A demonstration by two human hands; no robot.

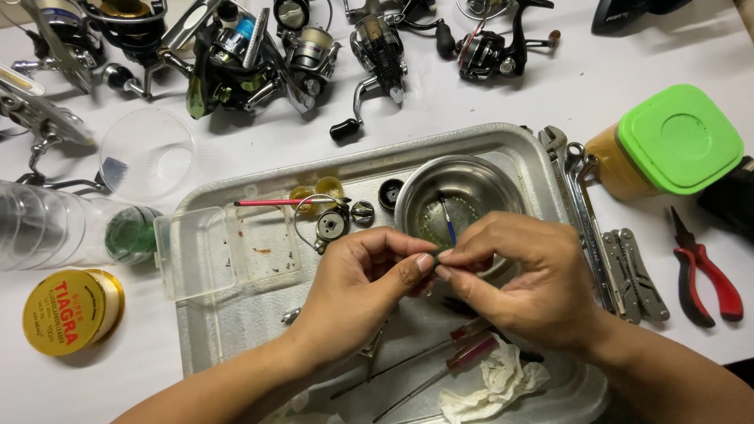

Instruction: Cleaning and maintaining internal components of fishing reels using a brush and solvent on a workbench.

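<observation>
1. Head view: a round yellow spool with a red-lettered label (72, 311) lies at the left table edge; a square green-lidded amber jar (667, 145) stands far right.
2. The dented aluminium tray (518, 141) holds a round steel bowl (463, 192) with a blue-handled brush inside (oily residue too).
3. Left hand (357, 286) and right hand (522, 275) pinch one small dark part (431, 257) together, fingertips narrow, above the tray just before the bowl.

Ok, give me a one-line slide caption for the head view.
Both hands, left hand and right hand, pinch a small dark part over a metal tray, fishing reels beyond.
</observation>
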